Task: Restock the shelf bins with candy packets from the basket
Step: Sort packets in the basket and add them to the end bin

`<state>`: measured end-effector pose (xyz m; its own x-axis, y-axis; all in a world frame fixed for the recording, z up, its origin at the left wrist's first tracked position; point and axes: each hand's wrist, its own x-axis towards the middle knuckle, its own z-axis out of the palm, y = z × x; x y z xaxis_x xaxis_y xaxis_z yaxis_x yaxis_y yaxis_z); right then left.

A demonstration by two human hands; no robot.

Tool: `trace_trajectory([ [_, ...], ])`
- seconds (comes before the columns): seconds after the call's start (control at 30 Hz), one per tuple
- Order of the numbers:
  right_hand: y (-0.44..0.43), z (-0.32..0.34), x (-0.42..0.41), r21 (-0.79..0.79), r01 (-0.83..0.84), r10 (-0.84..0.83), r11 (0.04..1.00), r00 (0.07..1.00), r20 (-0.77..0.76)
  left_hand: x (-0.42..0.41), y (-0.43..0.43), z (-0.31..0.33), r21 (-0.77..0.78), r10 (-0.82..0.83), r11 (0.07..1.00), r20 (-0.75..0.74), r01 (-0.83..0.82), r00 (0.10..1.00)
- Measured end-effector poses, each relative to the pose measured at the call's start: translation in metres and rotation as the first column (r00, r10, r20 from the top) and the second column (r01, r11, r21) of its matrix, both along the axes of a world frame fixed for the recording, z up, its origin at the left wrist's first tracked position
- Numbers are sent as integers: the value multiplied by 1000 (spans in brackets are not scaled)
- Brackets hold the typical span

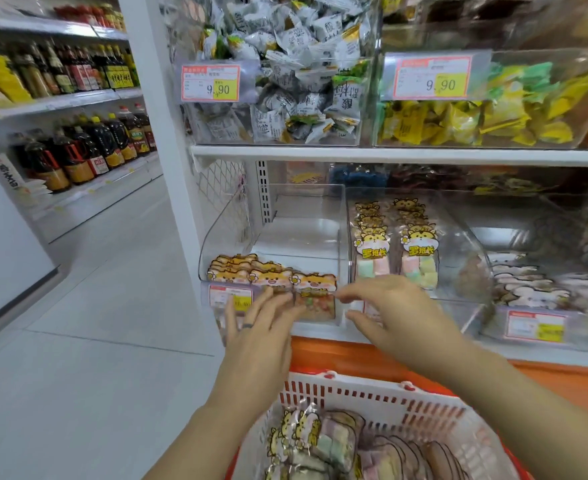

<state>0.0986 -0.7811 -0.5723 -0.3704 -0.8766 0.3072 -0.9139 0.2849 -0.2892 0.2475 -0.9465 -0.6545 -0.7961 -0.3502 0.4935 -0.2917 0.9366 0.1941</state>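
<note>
At the end of a shop aisle, dark bottles [88, 147] line the racks at far left, above a pale floor [95, 306]. To their right, on the lower shelf [320, 332], a clear bin [216, 237] holds candy packets [251, 268] standing in a row at its front wall, beside a price tag [228, 296]. A person's left hand [258, 337], a ring [247, 326] on one finger, lies with straight, spread fingers against the bin's front, over the tag and the end packet [315, 289]; its grip is open and holds nothing. The right hand [400, 313] reaches in from the right, fingertips at that packet's right edge, thumb apart below, its grip also open; contact cannot be made out. Below both forearms, a white-and-red basket [372, 396] holds more packets [320, 441]. Right of the hands, a second bin [459, 237] holds two rows of pastel sweets [420, 244]. Overhead, bins of wrapped sweets [285, 81] carry 9.90 tags.
</note>
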Motion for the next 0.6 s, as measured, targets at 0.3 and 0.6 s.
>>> trace_trajectory([
  [0.3,90,-158,7,397,46,-203,917,909,364,16,94,-114,399,-139,914,480,-75,866],
  [0.6,140,-292,17,776,-170,-387,607,790,476,40,107,-212,442,-305,869,833,-223,463],
])
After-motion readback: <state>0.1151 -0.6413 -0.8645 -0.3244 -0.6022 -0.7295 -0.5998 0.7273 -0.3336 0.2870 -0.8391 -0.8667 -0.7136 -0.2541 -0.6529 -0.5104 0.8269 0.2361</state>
